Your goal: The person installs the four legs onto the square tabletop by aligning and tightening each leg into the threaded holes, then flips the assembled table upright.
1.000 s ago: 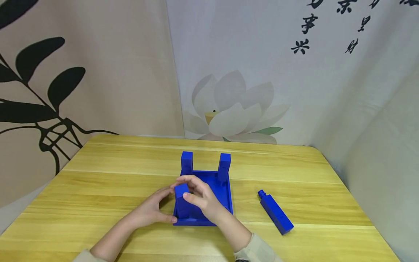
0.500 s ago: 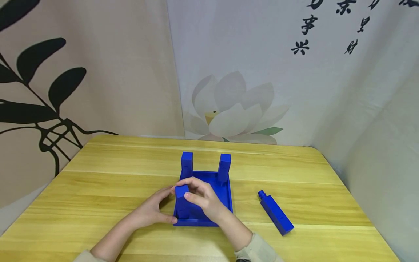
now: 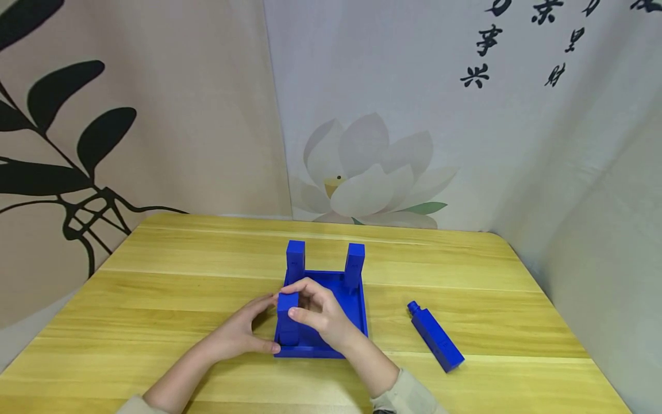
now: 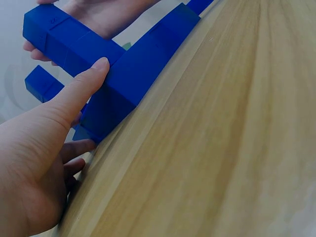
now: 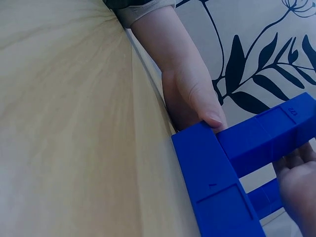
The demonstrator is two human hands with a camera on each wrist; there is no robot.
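An upturned blue toy table, its square top (image 3: 320, 352) lying flat with a raised rim, sits in front of me. My left hand (image 3: 239, 332) grips its near left corner, thumb on the near side and fingers along the left side. My right hand (image 3: 327, 317) pinches the upper part of the near left table leg (image 3: 288, 323), which stands upright in that corner. In the left wrist view this leg (image 4: 74, 39) meets the tabletop (image 4: 143, 61) beside my left thumb. Two more legs, left (image 3: 295, 259) and right (image 3: 354, 263), stand at the far corners.
A loose blue leg (image 3: 437, 338) with a narrower knobbed end lies on the wooden table (image 3: 517, 322) to the right. Behind the table's far edge hangs a printed cloth (image 3: 383, 69) with leaves, a lotus and black characters.
The near left leg has turned slightly under my right fingers, and its top face now sits squarer to the tabletop. My left hand has stayed at the corner.
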